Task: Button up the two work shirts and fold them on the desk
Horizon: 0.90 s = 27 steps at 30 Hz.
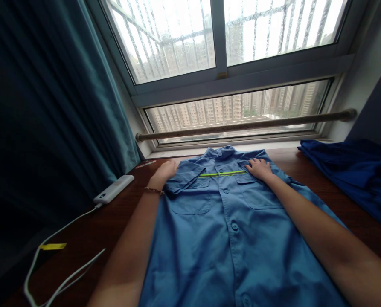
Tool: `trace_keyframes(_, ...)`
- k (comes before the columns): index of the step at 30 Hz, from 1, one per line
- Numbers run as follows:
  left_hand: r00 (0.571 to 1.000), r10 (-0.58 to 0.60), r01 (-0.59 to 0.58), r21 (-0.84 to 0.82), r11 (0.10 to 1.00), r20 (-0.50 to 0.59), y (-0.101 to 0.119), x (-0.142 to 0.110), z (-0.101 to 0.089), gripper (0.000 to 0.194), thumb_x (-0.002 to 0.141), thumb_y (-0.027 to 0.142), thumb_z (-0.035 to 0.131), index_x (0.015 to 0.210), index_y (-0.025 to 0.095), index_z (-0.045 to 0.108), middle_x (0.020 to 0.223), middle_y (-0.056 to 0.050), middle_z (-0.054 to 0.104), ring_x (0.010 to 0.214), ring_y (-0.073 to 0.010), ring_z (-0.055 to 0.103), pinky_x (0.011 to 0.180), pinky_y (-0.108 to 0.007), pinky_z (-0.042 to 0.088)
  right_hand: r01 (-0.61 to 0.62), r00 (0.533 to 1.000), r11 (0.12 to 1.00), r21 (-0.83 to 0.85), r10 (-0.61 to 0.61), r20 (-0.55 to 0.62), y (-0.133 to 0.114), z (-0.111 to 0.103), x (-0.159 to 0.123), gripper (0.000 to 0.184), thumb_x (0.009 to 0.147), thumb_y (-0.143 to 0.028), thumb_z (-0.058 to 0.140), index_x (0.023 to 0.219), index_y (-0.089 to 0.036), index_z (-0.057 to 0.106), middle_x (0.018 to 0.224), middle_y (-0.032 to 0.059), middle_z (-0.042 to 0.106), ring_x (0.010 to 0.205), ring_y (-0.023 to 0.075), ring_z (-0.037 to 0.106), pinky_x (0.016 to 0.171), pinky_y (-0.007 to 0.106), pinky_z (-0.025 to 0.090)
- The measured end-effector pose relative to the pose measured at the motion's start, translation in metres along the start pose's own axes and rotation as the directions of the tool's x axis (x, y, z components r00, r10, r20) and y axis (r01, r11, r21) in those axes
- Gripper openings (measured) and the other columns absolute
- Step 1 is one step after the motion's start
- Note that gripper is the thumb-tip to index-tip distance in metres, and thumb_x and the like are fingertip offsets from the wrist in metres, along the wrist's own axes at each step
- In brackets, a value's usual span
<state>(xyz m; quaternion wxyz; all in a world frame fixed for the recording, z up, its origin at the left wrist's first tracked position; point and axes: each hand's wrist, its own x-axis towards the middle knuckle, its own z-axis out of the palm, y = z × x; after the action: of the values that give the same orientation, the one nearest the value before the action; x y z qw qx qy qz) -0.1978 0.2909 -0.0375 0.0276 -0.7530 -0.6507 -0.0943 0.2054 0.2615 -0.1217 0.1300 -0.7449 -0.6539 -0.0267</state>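
Observation:
A blue short-sleeved work shirt (203, 238) lies front up, its collar toward the window. Buttons run down its middle, and a yellow-green stripe crosses the chest above two flap pockets. The sleeve on the left is folded inward over the front. At that side's shoulder edge, my left hand (166, 171) has its fingers closed together on the cloth; the fingertips are partly hidden. My right hand (260, 169) lies flat on the upper chest near the other shoulder, fingers spread. The shirt's lower end runs out of view.
Darker blue cloth (359, 175) lies in a heap at the right on the brown wooden surface (129, 221). On the left are a white power bank (114, 189), a white cable (57, 232) with a yellow tag, and a curtain (103, 106). A rail (241, 126) crosses the window.

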Motion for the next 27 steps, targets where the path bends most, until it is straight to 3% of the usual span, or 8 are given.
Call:
trace_keyframes(5, 0.992, 0.113, -0.113, -0.018, 0.993, 0.060, 0.046, -0.011, 0.060, 0.049, 0.088, 0.044, 0.027, 0.131, 0.022, 0.035, 0.140, -0.010, 0.029, 0.127, -0.0302, 0.023, 0.099, -0.056, 0.019, -0.003, 1.000, 1.000, 0.007, 0.002, 0.005, -0.002, -0.002, -0.001, 0.051, 0.085, -0.053, 0.030, 0.121, -0.023, 0.048, 0.128, 0.0104, 0.042, 0.117, 0.0348, 0.031, 0.091, 0.058, 0.025)
trace_keyframes(9, 0.989, 0.131, -0.130, -0.026, 0.991, 0.066, 0.047, -0.015, 0.079, 0.049, 0.088, 0.047, 0.023, 0.131, 0.025, 0.034, 0.140, -0.008, 0.028, 0.128, -0.0307, 0.021, 0.098, -0.059, 0.017, -0.006, 1.000, 1.000, 0.013, 0.006, 0.012, -0.002, -0.004, -0.002, 0.051, 0.084, -0.053, 0.030, 0.122, -0.023, 0.048, 0.128, 0.0108, 0.042, 0.117, 0.0347, 0.031, 0.091, 0.058, 0.025)
trace_keyframes(14, 0.991, 0.121, -0.118, -0.050, 0.992, 0.059, 0.043, -0.012, 0.078, 0.049, 0.088, 0.049, 0.022, 0.130, 0.028, 0.036, 0.140, -0.005, 0.029, 0.128, -0.0305, 0.021, 0.098, -0.062, 0.011, -0.002, 1.000, 0.999, 0.037, 0.002, 0.000, -0.003, -0.003, -0.003, 0.050, 0.084, -0.053, 0.033, 0.120, -0.022, 0.049, 0.127, 0.0115, 0.043, 0.116, 0.0358, 0.032, 0.090, 0.060, 0.024)
trace_keyframes(17, 1.000, 0.017, -0.015, -0.118, 0.993, 0.020, 0.043, -0.010, 0.078, 0.052, 0.084, 0.056, 0.027, 0.127, 0.029, 0.041, 0.139, -0.006, 0.031, 0.128, -0.0361, 0.018, 0.096, -0.066, 0.006, -0.004, 1.000, 0.988, 0.151, 0.008, -0.030, -0.001, -0.004, 0.001, 0.048, 0.081, -0.052, 0.041, 0.116, -0.020, 0.051, 0.122, 0.0121, 0.048, 0.113, 0.0364, 0.036, 0.090, 0.060, 0.024)
trace_keyframes(19, 0.991, -0.121, 0.107, -0.205, 0.973, -0.055, 0.039, -0.005, 0.073, 0.053, 0.082, 0.057, 0.029, 0.120, 0.024, 0.048, 0.134, -0.010, 0.039, 0.124, -0.0367, 0.026, 0.096, -0.062, 0.016, -0.030, 0.996, 0.963, 0.268, 0.051, -0.069, 0.005, -0.007, 0.007, 0.045, 0.081, -0.047, 0.046, 0.116, -0.020, 0.051, 0.120, 0.0121, 0.050, 0.111, 0.0336, 0.041, 0.092, 0.054, 0.028)
trace_keyframes(22, 0.940, -0.294, 0.236, -0.296, 0.926, -0.170, 0.021, 0.003, 0.057, 0.047, 0.087, 0.042, 0.023, 0.110, 0.014, 0.053, 0.116, -0.016, 0.054, 0.110, -0.0275, 0.047, 0.091, -0.042, 0.036, -0.122, 0.976, 0.921, 0.369, 0.180, -0.126, 0.022, -0.016, 0.019, 0.041, 0.084, -0.034, 0.043, 0.119, -0.014, 0.048, 0.119, 0.0152, 0.050, 0.110, 0.0281, 0.045, 0.093, 0.041, 0.033)
trace_keyframes(24, 0.908, -0.362, 0.292, -0.301, 0.908, -0.209, 0.004, 0.006, 0.045, 0.041, 0.086, 0.032, 0.025, 0.110, 0.009, 0.051, 0.109, -0.017, 0.057, 0.101, -0.0238, 0.053, 0.086, -0.035, 0.041, -0.210, 0.946, 0.889, 0.407, 0.290, -0.144, 0.038, -0.022, 0.024, 0.041, 0.084, -0.028, 0.042, 0.119, -0.007, 0.046, 0.116, 0.0199, 0.051, 0.110, 0.0289, 0.045, 0.092, 0.040, 0.034)
trace_keyframes(27, 0.874, -0.444, 0.380, -0.291, 0.878, -0.196, -0.019, 0.005, 0.035, 0.035, 0.077, 0.029, 0.043, 0.103, 0.009, 0.055, 0.102, -0.019, 0.060, 0.096, -0.0282, 0.056, 0.079, -0.037, 0.044, -0.308, 0.901, 0.814, 0.492, 0.416, -0.125, 0.062, -0.028, 0.028, 0.041, 0.077, -0.026, 0.050, 0.109, 0.000, 0.052, 0.103, 0.0255, 0.056, 0.101, 0.0346, 0.051, 0.085, 0.045, 0.039)
